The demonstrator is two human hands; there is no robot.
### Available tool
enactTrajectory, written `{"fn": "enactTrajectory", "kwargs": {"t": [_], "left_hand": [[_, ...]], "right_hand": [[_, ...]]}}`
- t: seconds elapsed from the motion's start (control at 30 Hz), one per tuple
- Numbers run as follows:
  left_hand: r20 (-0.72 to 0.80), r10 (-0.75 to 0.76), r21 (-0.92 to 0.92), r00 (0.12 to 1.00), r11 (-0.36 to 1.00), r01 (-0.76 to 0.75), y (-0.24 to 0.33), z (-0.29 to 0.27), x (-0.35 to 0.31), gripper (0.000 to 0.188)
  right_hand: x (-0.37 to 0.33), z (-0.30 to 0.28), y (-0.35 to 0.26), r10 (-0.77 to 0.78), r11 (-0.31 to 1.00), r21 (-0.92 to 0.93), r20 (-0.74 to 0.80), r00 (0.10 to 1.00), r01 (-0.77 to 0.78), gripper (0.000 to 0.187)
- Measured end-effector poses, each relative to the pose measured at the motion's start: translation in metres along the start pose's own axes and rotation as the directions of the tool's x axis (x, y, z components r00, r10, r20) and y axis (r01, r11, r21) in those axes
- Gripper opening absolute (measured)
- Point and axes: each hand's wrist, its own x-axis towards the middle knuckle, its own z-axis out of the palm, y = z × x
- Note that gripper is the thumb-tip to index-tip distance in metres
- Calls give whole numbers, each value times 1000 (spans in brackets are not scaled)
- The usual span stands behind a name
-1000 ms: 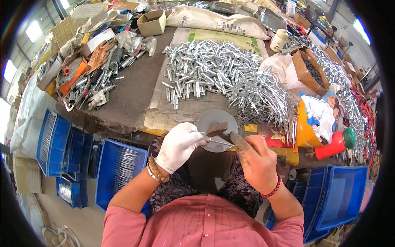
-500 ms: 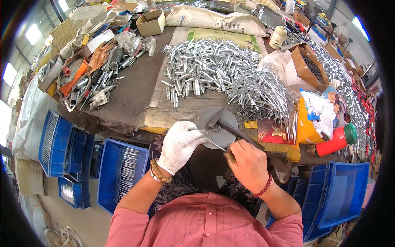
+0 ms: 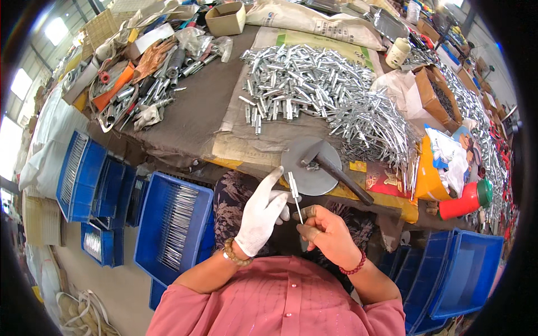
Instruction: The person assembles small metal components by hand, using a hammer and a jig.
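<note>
My right hand is bare and pinches the lower end of a thin metal rod, which stands nearly upright. A wider silver sleeve sits around the rod's upper part. My left hand, in a white glove, is just left of the rod with its fingers apart; whether a fingertip touches the rod, I cannot tell. Beyond the hands, a hammer lies across a round grey metal plate at the bench's edge.
Piles of silver sleeves and thin rods cover the bench. A blue crate of rods stands at left, other blue crates at right. Tools and a work glove lie far left; a red bottle lies at right.
My left fingers have come off the rod and spread apart. The rod has swung more upright in my right hand, and a sleeve now shows on it. The whole view has shifted a little.
</note>
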Motion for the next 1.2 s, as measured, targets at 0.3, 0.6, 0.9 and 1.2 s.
{"fn": "enactTrajectory", "kwargs": {"t": [0.3, 0.6, 0.9, 1.2], "left_hand": [[-122, 137, -132, 983, 979, -153, -13, -24, -8, 70], [-767, 54, 139, 640, 987, 84, -128, -209, -56, 66], [-956, -7, 104, 292, 926, 364, -264, -348, -105, 63], [-960, 8, 173, 280, 804, 569, -236, -348, -75, 58]], "right_hand": [[5, 15, 4, -204, 953, -236, -28, 979, 191, 26], [35, -33, -4, -385, 911, -259, -265, 884, 319, 22], [39, -28, 1, -387, 921, -186, -322, 864, 342, 43], [35, -36, -1, -378, 924, -197, -339, 861, 328, 41]]}}
